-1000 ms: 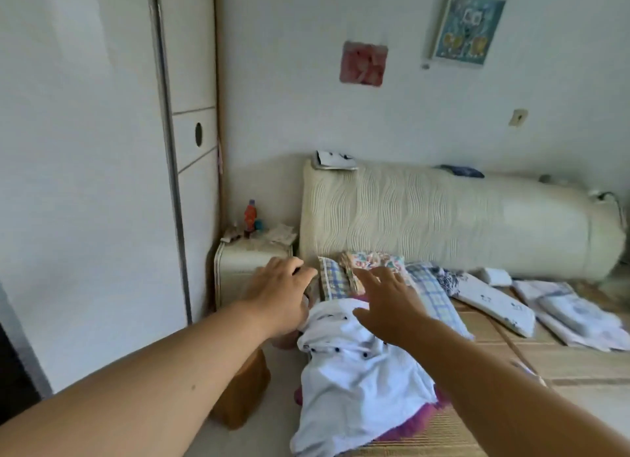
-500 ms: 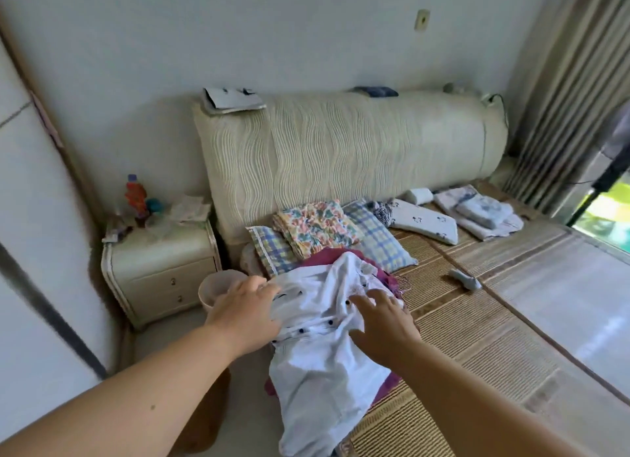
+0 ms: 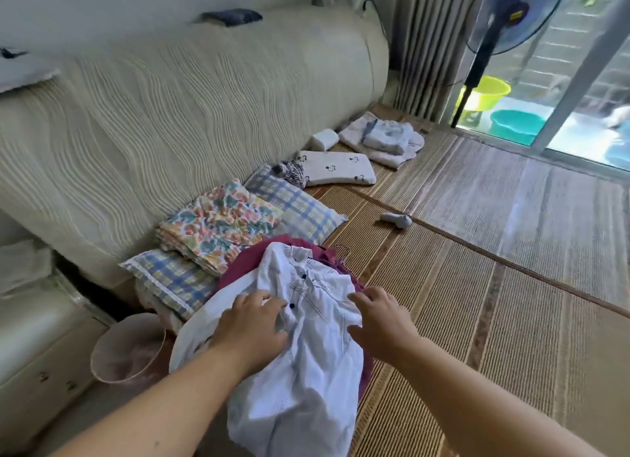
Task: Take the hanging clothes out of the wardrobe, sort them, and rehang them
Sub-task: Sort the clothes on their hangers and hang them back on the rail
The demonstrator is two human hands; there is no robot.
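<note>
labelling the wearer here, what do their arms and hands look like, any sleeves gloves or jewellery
No sleeves show anywhere in view. The left hand and right hand wear no gloves, and no watch, bracelet or ring is visible on wrists or fingers.

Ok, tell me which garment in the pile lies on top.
The white shirt with dark buttons. It is spread over the maroon garment, which shows only at its edges, and the left hand rests on it.
</note>
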